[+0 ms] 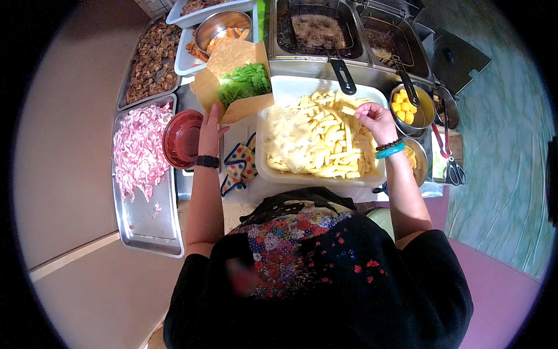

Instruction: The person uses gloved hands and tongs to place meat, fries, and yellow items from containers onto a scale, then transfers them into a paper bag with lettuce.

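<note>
My left hand has its fingers stretched out against the near left side of an open brown cardboard takeout box. Green lettuce lies inside the box. Just left of that hand are red bowls, apparently nested. My right hand is pinched over the right side of a white tub. Pale yellow potato strips fill the tub, with a clear plastic bag over the left part. Whatever sits between the right fingertips is too small to make out.
Two fryer baskets sit in dark oil at the back, their black handles reaching over the tub. A metal tray of sliced pink onion stands left. At right are a pot with yellow pieces and scissors. A dotted cloth lies between.
</note>
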Available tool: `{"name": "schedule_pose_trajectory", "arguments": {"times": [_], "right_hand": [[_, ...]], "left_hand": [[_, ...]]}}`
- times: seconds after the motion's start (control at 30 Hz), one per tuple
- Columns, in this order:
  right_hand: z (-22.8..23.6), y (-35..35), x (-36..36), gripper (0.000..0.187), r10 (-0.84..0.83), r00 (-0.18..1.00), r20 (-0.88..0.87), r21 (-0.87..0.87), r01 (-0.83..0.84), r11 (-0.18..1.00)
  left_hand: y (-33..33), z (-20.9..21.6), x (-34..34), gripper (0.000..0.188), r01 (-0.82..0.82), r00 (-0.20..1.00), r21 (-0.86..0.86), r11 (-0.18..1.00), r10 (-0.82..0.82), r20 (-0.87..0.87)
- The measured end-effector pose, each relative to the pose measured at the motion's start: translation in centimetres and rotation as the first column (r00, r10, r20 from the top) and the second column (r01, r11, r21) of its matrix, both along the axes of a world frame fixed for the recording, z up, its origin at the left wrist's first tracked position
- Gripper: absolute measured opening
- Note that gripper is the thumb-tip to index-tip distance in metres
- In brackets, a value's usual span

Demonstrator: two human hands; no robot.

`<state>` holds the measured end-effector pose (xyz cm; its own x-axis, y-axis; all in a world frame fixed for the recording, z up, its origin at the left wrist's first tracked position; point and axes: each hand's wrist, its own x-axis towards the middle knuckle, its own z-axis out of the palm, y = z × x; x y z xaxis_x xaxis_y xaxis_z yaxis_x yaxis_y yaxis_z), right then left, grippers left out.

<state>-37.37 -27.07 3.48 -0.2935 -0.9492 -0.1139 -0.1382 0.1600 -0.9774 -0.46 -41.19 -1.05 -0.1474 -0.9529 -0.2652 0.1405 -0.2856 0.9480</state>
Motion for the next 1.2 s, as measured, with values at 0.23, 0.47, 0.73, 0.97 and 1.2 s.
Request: {"name": "schedule_pose_trajectory", "arguments": {"times": [0.23,0.47,0.73,0.97,1.2], "right_hand": [[1.1,1.1,2.4,0.008,0.020,1.000,-0.005,-0.090,-0.020,0.996],[3.3,1.6,6.1,0.008,0.130,0.988,-0.090,-0.100,-0.138,0.985],[4.7,2.5,6.7,0.010,0.067,0.970,-0.232,-0.137,-0.101,0.985],[3.7,3.1,7.2,0.010,-0.109,0.971,-0.212,-0.159,0.076,0.984],[3.7,3.2,6.6,0.008,-0.318,0.816,-0.482,-0.322,0.173,0.931]], "left_hand": [[4.5,4.2,-2.5,0.047,-0.208,0.905,-0.698,0.685,0.406,0.129],[9.7,8.5,-12.4,0.031,0.481,0.873,-0.630,0.610,-0.265,0.410],[9.2,7.6,-15.4,0.017,0.561,0.827,-0.571,0.599,-0.377,0.417],[9.6,7.1,-16.8,0.014,0.557,0.829,-0.543,0.628,-0.381,0.410],[9.8,7.0,-18.7,0.012,0.552,0.832,-0.492,0.673,-0.398,0.387]]}}
